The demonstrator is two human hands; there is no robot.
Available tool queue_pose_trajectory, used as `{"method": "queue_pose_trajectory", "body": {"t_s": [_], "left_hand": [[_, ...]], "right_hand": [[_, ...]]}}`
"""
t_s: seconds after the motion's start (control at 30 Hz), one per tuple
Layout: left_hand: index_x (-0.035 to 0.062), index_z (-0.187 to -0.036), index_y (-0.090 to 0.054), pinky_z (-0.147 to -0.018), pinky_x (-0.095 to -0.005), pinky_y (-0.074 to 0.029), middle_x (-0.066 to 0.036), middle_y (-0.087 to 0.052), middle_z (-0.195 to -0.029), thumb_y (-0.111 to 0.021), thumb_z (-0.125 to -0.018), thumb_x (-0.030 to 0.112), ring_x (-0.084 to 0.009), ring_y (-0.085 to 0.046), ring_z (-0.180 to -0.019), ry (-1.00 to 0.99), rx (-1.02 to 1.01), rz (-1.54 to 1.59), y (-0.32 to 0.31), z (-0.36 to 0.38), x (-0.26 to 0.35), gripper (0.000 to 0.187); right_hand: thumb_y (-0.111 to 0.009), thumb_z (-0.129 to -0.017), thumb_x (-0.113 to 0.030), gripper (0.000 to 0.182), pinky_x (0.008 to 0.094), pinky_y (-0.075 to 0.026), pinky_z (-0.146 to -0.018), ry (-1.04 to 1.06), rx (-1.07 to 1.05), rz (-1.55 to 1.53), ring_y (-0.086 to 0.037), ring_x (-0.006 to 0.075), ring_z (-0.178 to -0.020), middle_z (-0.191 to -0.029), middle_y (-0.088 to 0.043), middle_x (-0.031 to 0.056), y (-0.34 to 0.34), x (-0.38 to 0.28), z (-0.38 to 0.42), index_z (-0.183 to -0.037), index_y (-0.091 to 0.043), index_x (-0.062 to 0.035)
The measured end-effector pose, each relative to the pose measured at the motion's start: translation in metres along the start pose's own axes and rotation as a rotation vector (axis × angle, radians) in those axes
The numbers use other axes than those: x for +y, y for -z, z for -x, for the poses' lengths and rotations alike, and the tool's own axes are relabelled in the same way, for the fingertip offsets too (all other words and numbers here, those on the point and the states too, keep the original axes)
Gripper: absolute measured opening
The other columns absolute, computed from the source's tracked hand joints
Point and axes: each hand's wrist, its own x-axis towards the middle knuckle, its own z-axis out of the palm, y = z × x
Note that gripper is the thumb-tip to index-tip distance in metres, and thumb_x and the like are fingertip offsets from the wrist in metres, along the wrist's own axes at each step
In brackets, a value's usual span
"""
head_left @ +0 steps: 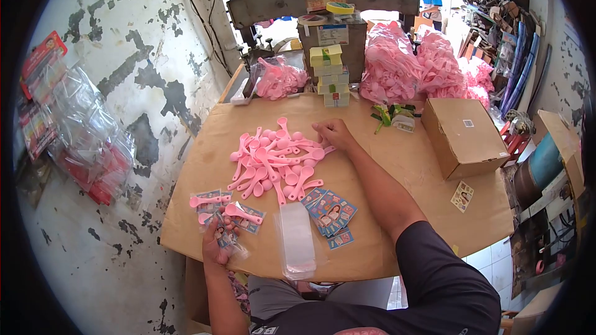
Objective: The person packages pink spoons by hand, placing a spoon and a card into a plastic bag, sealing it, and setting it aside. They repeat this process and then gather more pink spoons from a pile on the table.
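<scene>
At the table's front left, my left hand [219,245] has its fingers closed on a small clear bag with a printed card [225,236] in it. Just beyond lie packed pink spoons, one spoon [243,213] on a blue card and another spoon [210,200] farther left. My right hand [334,133] is at the far right edge of a pile of pink measuring spoons [267,155], its fingers curled and their tips hidden. Between my arms are a stack of clear plastic bags [298,242] and some blue printed cards [332,211].
A cardboard box [465,139] stands at the right, near a loose card [462,196]. Stacked small boxes [329,74], green ties [391,116] and large bags of pink spoons [397,65] line the back. Clear packaging hangs on the left wall. Another person [429,3] is far behind.
</scene>
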Motion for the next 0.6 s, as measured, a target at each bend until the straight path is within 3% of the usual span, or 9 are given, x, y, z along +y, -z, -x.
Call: {"method": "queue_pose_trajectory", "body": {"t_s": [0.17,0.23,0.6], "left_hand": [[0.0043,-0.138,-0.053,-0.083,-0.0362,-0.059,-0.006,-0.059,-0.1,-0.055,-0.105,0.024,-0.016,-0.06,-0.088,-0.024,0.013,-0.058,-0.005,0.003,0.001,0.038],[0.0046,-0.139,-0.053,-0.083,-0.035,-0.058,-0.005,-0.059,-0.099,-0.055,-0.106,0.025,-0.0152,-0.06,-0.087,-0.033,0.026,-0.061,-0.007,0.004,0.0,0.039],[0.0049,-0.137,-0.053,-0.083,-0.0373,-0.058,-0.007,-0.059,-0.099,-0.057,-0.105,0.024,-0.0167,-0.06,-0.088,-0.041,0.015,-0.021,-0.003,0.006,-0.002,0.038]], "right_hand": [[-0.064,-0.098,-0.046,0.059,0.0304,-0.04,-0.047,-0.016,0.037,0.026,-0.051,0.0087,-0.051,-0.055,-0.058,0.002,0.001,0.013,-0.007,-0.06,-0.064,-0.0024],[-0.062,-0.1,-0.05,0.064,0.0283,-0.041,-0.048,-0.04,0.082,0.018,-0.053,0.0103,-0.051,-0.054,-0.055,0.0032,0.001,0.019,-0.01,-0.053,-0.053,-0.0069],[-0.06,-0.102,-0.049,0.065,0.0294,-0.042,-0.052,-0.01,0.212,-0.229,-0.051,0.0119,-0.051,-0.053,-0.05,0.0014,0.005,0.025,-0.016,-0.053,-0.051,-0.0074]]}}
